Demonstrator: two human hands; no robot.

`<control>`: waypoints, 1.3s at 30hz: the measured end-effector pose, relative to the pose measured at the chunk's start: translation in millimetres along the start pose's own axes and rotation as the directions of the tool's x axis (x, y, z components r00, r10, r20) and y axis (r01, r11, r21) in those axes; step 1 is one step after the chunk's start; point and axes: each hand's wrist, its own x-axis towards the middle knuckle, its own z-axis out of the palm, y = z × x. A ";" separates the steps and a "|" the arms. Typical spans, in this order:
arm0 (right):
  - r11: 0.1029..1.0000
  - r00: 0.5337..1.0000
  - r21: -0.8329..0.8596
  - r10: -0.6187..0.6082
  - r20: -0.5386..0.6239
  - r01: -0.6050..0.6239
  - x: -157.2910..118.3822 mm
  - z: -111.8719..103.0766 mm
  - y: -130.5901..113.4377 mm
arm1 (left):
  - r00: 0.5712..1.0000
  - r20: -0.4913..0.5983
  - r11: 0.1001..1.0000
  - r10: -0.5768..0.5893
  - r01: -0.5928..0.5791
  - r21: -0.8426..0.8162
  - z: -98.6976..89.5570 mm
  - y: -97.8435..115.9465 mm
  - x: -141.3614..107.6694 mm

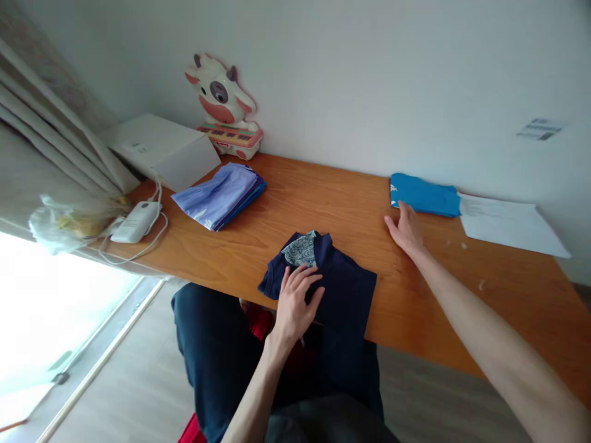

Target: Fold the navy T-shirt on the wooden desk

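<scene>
A folded navy shirt with a pale patterned collar lining lies at the near edge of the wooden table, partly hanging over it. My left hand rests flat on the shirt's left part, fingers spread. My right hand lies flat on the bare tabletop, fingers apart, just in front of a folded bright blue garment near the wall. It holds nothing.
A stack of folded light blue and dark blue clothes sits at the left. Behind it are a white box and a cow-shaped toy. A white charger with cable lies at the left edge, white paper at the right.
</scene>
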 end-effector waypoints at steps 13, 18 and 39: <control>0.759 0.923 0.614 -0.363 0.126 0.214 -240.4 -25.1 -216.0 | 0.976 -0.140 0.979 -0.165 0.180 0.099 -63.8 -61.4 -13.6; 0.895 0.967 0.381 -0.254 0.008 0.232 -206.0 -0.6 -214.2 | 0.959 -0.181 0.958 -0.220 0.248 0.145 -66.0 -68.4 -4.7; 0.492 0.972 0.844 0.190 0.137 -0.215 -185.0 -89.4 -149.4 | 0.986 0.148 0.831 -0.077 0.145 -0.536 -68.9 -12.0 78.8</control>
